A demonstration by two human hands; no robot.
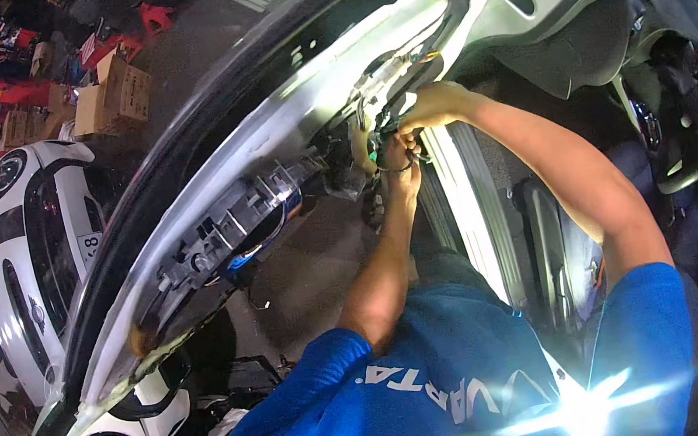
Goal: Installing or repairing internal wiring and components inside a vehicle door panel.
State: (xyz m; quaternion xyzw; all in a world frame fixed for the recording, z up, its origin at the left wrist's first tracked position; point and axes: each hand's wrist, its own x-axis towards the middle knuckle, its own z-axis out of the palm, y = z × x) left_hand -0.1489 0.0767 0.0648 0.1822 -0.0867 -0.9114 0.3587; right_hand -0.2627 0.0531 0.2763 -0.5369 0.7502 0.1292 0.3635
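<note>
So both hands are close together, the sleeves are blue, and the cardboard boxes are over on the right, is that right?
Not quite: the head view shows the cardboard boxes over on the left. The rest holds: the left hand and right hand are close together, and the sleeves are blue.

left grip (pixel 399 155), right grip (pixel 433 106): contents too small to tell | shirt (pixel 306 426): cut off

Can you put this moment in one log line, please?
left fingers: at dark wiring | right fingers: beside left ones | exact grip: unclear | nearby: grey slotted part | background: white car, cardboard box
</note>
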